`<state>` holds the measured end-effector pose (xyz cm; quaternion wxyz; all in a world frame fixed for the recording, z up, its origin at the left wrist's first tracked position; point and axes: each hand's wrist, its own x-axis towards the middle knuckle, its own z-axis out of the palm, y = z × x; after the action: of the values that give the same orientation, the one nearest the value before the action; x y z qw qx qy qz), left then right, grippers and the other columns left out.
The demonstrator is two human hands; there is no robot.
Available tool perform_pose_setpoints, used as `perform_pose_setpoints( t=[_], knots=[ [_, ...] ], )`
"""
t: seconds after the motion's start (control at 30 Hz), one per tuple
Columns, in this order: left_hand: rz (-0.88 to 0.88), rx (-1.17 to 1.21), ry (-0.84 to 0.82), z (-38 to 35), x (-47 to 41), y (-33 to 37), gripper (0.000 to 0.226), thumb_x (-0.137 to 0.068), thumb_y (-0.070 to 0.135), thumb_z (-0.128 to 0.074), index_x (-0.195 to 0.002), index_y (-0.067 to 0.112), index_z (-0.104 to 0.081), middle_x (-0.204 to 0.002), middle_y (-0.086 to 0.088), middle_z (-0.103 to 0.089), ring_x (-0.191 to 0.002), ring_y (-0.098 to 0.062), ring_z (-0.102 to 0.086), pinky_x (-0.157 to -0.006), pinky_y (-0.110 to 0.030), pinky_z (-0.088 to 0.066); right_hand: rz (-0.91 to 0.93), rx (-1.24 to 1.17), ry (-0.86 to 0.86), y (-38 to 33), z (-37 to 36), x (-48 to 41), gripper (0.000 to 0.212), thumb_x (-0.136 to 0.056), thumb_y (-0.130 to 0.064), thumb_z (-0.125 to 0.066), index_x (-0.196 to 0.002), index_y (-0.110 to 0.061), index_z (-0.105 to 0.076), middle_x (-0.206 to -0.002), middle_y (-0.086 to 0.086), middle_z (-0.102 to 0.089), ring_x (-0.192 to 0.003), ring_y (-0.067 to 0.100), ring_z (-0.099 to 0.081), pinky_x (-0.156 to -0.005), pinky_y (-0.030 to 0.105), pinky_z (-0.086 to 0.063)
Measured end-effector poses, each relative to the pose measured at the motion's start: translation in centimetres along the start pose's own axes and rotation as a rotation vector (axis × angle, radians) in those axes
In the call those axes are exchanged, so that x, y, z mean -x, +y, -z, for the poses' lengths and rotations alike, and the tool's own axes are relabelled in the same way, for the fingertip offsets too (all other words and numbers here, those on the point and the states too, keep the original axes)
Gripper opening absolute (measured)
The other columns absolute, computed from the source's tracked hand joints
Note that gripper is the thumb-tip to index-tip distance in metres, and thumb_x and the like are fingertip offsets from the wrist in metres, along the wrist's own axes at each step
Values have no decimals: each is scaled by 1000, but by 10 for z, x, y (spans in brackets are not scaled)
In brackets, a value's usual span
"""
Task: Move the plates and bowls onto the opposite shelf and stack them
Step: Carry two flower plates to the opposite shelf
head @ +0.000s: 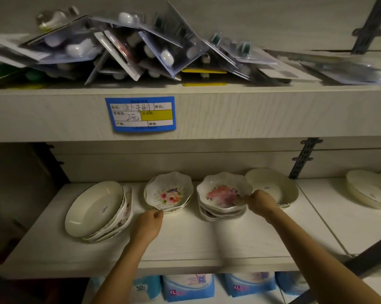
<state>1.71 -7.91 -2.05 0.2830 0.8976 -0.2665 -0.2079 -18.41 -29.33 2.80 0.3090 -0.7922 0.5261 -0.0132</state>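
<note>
Picking up, I judge: straight below the blue paper price label (pixel 140 113) the left hand (pixel 149 222) pinches the near rim of the white scalloped rose-print bowl (pixel 168 191), below-right of that label the right hand (pixel 260 201) pinches the top pink-flowered scalloped bowl (pixel 223 194) of a stack; next, lift both level

Count, relative to blue price label (pixel 140 114): 1 oval plate stack (pixel 93 209) lower left; 2 floral stacks below it, rose bowl stack (pixel 168 194) and pink bowl stack (pixel 223 195); 1 cream bowl (pixel 270 185) and 1 heart-shaped dish (pixel 369 189) lower right. Stack depths unreadable.
</note>
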Motion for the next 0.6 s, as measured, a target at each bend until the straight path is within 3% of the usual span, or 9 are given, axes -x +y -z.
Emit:
perform_pose_setpoints(
  t=[0.13, 0.27, 0.4, 0.5, 0.6],
  knots=[
    [199, 102, -27, 0, -20, 6, 52, -96, 40, -33, -108, -4, -59, -104, -25, -66, -91, -38, -64, -80, -40, -53, 60, -57, 63, 9, 6, 13, 45, -95, -28, -45, -94, 11, -67, -97, 27, -68, -93, 39, -62, -73, 33, -41],
    [254, 35, 36, -2, -31, 9, 56, -93, 45, -39, -90, -6, -62, -72, -18, -63, -59, -29, -61, -70, -38, -58, 99, -92, 122, 17, 9, 22, 41, -95, -25, -46, -82, 10, -65, -92, 28, -67, -91, 41, -62, -69, 32, -39],
    [267, 63, 21, -2, -43, 8, 41, -88, 34, -51, -94, -5, -62, -90, -24, -69, -76, -35, -66, -68, -36, -55, 103, -118, 130, 21, 11, 27, 41, -95, -26, -46, -83, 9, -65, -91, 27, -67, -90, 40, -62, -72, 38, -44],
    [281, 52, -15, 1, -39, 13, 33, -90, 31, -49, -90, -1, -58, -64, -11, -62, -53, -20, -58, -52, -24, -47, 109, -95, 149, 21, 10, 27, 40, -95, -25, -46, -81, 7, -65, -92, 27, -68, -91, 40, -61, -71, 36, -42],
    [325, 8, -60, 0, -39, 14, 30, -91, 30, -47, -85, 2, -54, -57, -9, -58, -46, -14, -55, -44, -21, -42, 113, -111, 149, 20, 10, 26, 39, -95, -24, -46, -81, 7, -65, -93, 27, -67, -91, 40, -62, -75, 39, -46]
  ],
)
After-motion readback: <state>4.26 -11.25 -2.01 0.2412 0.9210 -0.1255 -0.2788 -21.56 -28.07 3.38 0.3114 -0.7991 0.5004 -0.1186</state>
